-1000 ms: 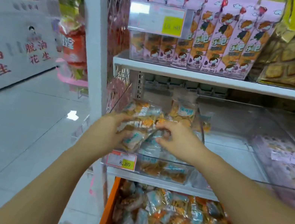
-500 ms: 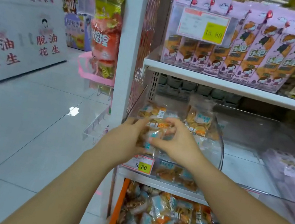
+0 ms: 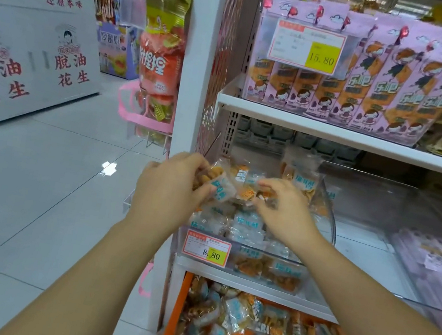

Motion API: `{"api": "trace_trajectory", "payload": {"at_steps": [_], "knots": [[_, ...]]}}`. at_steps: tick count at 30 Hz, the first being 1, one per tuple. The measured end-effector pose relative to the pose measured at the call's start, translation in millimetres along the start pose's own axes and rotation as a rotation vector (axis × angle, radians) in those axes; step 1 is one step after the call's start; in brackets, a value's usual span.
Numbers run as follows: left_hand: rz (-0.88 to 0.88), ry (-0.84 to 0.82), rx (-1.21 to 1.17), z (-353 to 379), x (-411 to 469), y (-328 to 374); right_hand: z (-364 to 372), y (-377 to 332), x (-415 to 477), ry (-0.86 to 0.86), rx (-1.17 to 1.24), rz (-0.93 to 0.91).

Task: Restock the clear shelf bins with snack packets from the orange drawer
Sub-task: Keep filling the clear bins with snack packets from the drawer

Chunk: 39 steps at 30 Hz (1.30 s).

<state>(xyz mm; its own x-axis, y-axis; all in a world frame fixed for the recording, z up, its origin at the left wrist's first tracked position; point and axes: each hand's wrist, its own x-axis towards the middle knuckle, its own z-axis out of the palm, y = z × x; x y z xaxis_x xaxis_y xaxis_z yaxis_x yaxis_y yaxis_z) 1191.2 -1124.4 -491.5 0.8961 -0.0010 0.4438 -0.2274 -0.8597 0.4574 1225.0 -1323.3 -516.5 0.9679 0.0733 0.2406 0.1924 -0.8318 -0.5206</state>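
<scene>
Grey floor [image 3: 29,207]: tiled, far left.
Left hand [image 3: 168,190]: fingers curled round snack packets [image 3: 219,187], just above the clear bin [image 3: 331,228] on the shelf [image 3: 238,280].
Right hand [image 3: 286,208]: pinches the same bunch from its right side.
Orange drawer [image 3: 172,318]: under the shelf, open, full of packets.

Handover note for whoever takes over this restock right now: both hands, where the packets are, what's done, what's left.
Left hand: grips snack packets above the clear bin.
Right hand: fingers pinch packets of the same bunch.
Done: the bin is partly filled with packets.
Orange drawer below: open, heaped with packets.
Left: drop this bunch in, then fetch more from the drawer.
</scene>
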Motion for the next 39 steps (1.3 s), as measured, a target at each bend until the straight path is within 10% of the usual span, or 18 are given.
{"api": "trace_trajectory", "payload": {"at_steps": [6,23,32,35,39], "knots": [[-0.018,0.06,0.053,-4.0,-1.1,-0.1,20.4,4.8,19.4,-0.032,-0.392,-0.038],[-0.077,0.066,-0.291,7.0,-9.9,10.0,-50.9,-2.4,-50.5,0.046,0.313,-0.067],[-0.382,-0.214,-0.954,45.3,-3.1,26.5,-55.4,11.0,-73.6,0.421,0.533,-0.214],[-0.575,-0.462,-1.375,42.0,-6.3,38.8,-38.6,15.6,-79.7,0.366,0.37,-0.282],[-0.411,-0.625,-1.332,43.9,-14.1,41.7,-24.2,21.9,-84.5,0.246,0.209,-0.317]]}}
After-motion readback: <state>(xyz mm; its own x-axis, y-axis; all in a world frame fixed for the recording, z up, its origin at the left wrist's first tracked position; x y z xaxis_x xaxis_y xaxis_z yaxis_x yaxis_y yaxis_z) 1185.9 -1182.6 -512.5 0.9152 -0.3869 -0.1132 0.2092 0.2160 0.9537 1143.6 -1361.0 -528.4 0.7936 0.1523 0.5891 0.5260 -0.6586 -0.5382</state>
